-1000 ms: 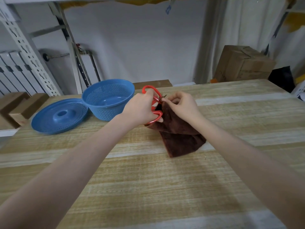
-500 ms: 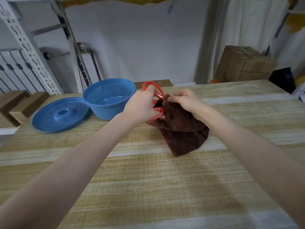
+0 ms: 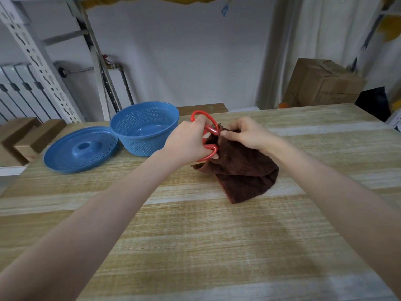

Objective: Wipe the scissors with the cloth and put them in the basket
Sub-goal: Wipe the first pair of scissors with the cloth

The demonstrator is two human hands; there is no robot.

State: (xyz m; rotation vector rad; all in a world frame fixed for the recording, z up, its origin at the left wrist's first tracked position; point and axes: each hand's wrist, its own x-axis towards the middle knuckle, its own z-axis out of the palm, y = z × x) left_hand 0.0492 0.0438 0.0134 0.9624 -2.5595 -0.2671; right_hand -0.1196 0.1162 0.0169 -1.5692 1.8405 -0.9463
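My left hand [image 3: 188, 142] grips the red handles of the scissors [image 3: 210, 129], fingers through the loops. The blades are hidden inside the dark brown cloth [image 3: 243, 170]. My right hand [image 3: 247, 133] pinches the cloth around the blades just right of the handles. The lower part of the cloth rests on the wooden table [image 3: 195, 235]. The blue perforated basket [image 3: 144, 129] stands upright and empty to the left of my left hand, close by.
A blue perforated lid [image 3: 80, 148] lies flat beside the basket at the far left. Cardboard boxes [image 3: 321, 83] and a black bag [image 3: 373, 103] sit beyond the table's right far edge. Metal shelf posts [image 3: 36, 59] and wooden blocks [image 3: 26, 137] stand at the left.
My right hand has slid along the cloth-wrapped blades toward the handles and back a little. The cloth has bunched up more. My left hand keeps its hold in about the same place.
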